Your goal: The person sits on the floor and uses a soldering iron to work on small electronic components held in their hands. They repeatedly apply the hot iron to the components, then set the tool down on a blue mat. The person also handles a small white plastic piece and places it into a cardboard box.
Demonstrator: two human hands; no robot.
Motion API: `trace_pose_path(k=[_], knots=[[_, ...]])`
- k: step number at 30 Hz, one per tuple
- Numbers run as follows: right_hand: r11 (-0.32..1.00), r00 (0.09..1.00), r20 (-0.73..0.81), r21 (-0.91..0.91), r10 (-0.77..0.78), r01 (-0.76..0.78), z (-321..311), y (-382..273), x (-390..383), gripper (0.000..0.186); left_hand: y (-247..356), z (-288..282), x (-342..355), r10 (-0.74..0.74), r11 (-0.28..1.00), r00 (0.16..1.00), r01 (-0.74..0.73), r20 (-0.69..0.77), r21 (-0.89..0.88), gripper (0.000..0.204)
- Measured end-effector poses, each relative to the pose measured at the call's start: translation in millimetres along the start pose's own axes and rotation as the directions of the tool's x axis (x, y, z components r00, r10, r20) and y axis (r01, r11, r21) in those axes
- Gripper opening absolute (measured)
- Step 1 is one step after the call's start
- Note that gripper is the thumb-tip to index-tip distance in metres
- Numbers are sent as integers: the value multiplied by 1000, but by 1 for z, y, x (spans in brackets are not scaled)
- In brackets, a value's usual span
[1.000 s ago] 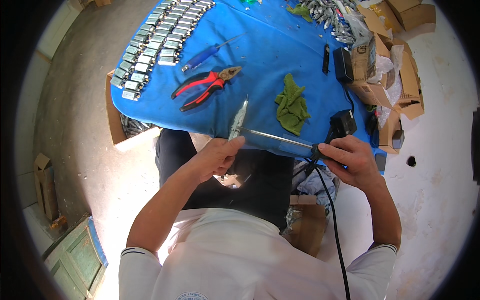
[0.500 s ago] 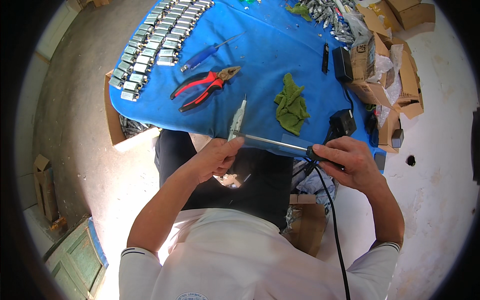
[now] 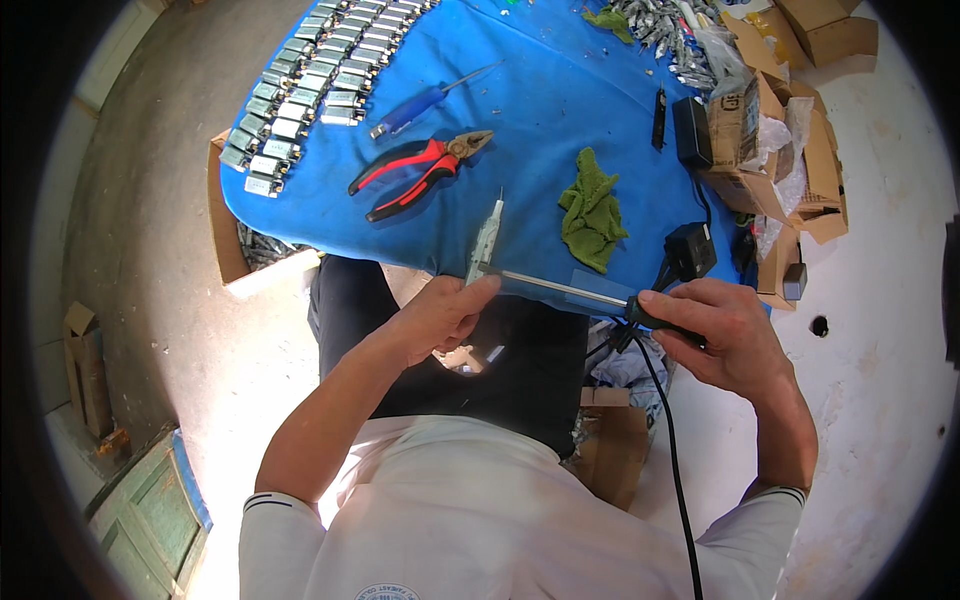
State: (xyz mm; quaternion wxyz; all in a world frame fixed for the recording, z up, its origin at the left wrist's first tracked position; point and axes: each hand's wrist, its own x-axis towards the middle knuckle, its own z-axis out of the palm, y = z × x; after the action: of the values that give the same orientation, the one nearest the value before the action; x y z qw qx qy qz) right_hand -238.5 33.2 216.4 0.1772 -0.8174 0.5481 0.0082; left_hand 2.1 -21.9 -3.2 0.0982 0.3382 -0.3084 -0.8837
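Observation:
My left hand (image 3: 448, 315) pinches the lower end of a slim, pale grey-white piece with a thin metal pin at its top (image 3: 486, 242). In my right hand (image 3: 725, 325) is a screwdriver (image 3: 570, 287) with a dark handle and a long metal shaft. Its tip meets the side of the slim piece, just above my left thumb; the exact contact is too small to make out. Beyond my hands, red-and-black pliers (image 3: 425, 172) lie on the blue cloth. A blue-handled screwdriver (image 3: 408, 112) rests behind them, and a crumpled green rag (image 3: 591, 212) lies to the right.
The blue cloth (image 3: 530, 95) covers the table. Rows of small metal-cased parts (image 3: 290, 120) line its left edge. Loose parts (image 3: 665, 35) are heaped at the far right, near cardboard boxes (image 3: 735, 140) and a black adapter (image 3: 690, 250). A black cable (image 3: 672, 450) hangs beside my right arm.
The table and the things on it sit slightly further right in view. Both hands have shifted a little right with them, still holding the slim piece and the screwdriver.

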Motion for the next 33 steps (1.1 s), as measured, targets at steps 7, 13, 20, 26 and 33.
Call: trace_pose_path(k=[7, 13, 20, 26, 33], knots=[[992, 996, 93, -126, 13, -2, -17, -22, 13, 40, 1, 2, -1, 5, 1000, 1000, -5, -2, 0, 49], [970, 992, 126, -241, 1, 29, -26, -49, 30, 32, 4, 2, -3, 15, 1000, 1000, -14, 26, -27, 51], [926, 968, 239, -377, 72, 25, -42, -78, 53, 31, 3, 6, -3, 43, 999, 998, -43, -44, 14, 53], [887, 939, 328, -457, 101, 65, -51, -94, 76, 29, -2, 2, 2, 78, 997, 997, -78, -5, 5, 54], [827, 887, 430, -550, 166, 112, -59, -120, 108, 23, -1, 7, -3, 174, 985, 982, -173, -69, 10, 52]])
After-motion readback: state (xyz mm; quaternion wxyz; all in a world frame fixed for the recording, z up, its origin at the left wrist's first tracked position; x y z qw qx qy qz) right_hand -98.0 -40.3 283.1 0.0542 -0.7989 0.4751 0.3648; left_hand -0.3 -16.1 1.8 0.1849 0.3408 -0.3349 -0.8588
